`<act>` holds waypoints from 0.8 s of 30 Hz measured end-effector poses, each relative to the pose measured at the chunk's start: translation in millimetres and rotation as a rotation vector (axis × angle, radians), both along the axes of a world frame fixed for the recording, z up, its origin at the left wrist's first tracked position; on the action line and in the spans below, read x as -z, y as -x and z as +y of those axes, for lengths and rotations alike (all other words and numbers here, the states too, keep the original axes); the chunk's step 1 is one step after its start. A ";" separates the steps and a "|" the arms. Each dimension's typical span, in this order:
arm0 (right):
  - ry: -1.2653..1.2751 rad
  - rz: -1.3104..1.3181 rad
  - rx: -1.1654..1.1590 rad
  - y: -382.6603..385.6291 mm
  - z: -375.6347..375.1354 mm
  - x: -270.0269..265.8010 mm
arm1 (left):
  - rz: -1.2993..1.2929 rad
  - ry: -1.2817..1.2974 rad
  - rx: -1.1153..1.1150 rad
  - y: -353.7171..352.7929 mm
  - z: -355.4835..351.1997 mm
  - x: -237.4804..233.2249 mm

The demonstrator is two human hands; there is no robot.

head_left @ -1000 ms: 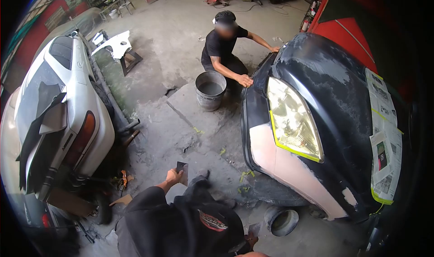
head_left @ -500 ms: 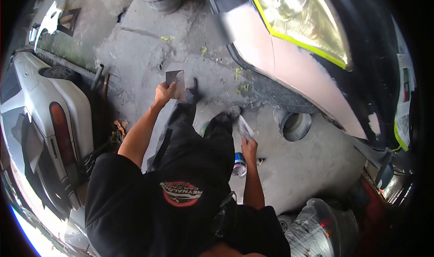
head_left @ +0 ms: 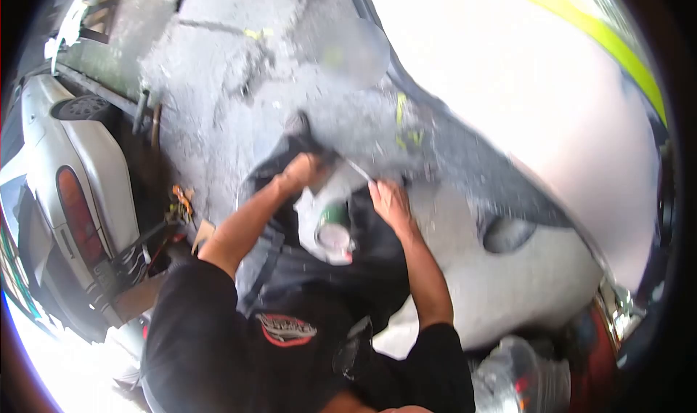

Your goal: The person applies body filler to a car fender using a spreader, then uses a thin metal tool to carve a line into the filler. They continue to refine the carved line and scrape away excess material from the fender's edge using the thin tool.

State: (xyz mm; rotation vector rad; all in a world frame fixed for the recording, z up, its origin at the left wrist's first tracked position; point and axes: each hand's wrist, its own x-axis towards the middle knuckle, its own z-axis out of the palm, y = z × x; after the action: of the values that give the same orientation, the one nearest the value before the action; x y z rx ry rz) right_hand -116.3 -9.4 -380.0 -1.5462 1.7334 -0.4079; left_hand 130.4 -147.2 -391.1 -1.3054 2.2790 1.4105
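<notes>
My left hand (head_left: 303,170) is closed on a flat grey plate (head_left: 332,163), smeared by motion and seen nearly edge-on. Just to its right, my right hand (head_left: 392,204) grips a thin, pale, flat spreader (head_left: 357,170) between thumb and fingers. The spreader's far end points at the plate and overlaps its edge in this view. Below both hands, between my bent knees, a green can (head_left: 334,226) stands on the floor with its pale top facing up.
A car's pale primed panel (head_left: 537,108) with yellow-green tape (head_left: 617,50) looms close on the right. A dark round tub (head_left: 508,234) lies beneath it. At left stands a silver car (head_left: 94,166); a plastic-wrapped object (head_left: 519,377) sits at lower right.
I have bent lower, nearer the car panel. Both hands have come together, bringing the plate and spreader to meet. The green can now shows between my knees; the blue can is out of sight.
</notes>
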 end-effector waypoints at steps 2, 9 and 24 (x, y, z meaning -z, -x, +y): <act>0.039 -0.016 -0.008 -2.9 -9.0 34.7 | -0.096 0.158 0.435 -0.3 -2.1 39.5; 0.049 -0.091 -0.059 -4.8 -63.9 95.5 | -0.219 -0.012 0.227 -15.1 20.3 87.1; 0.110 0.039 -0.127 34.5 -88.2 90.7 | 0.098 0.388 0.043 16.1 16.2 -43.0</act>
State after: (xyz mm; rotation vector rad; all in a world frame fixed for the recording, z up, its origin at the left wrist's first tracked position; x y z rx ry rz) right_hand -150.9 -97.5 -470.7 -1.7428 1.6555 -0.4173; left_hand 114.3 -131.1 -348.2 -1.2957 2.7293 1.0739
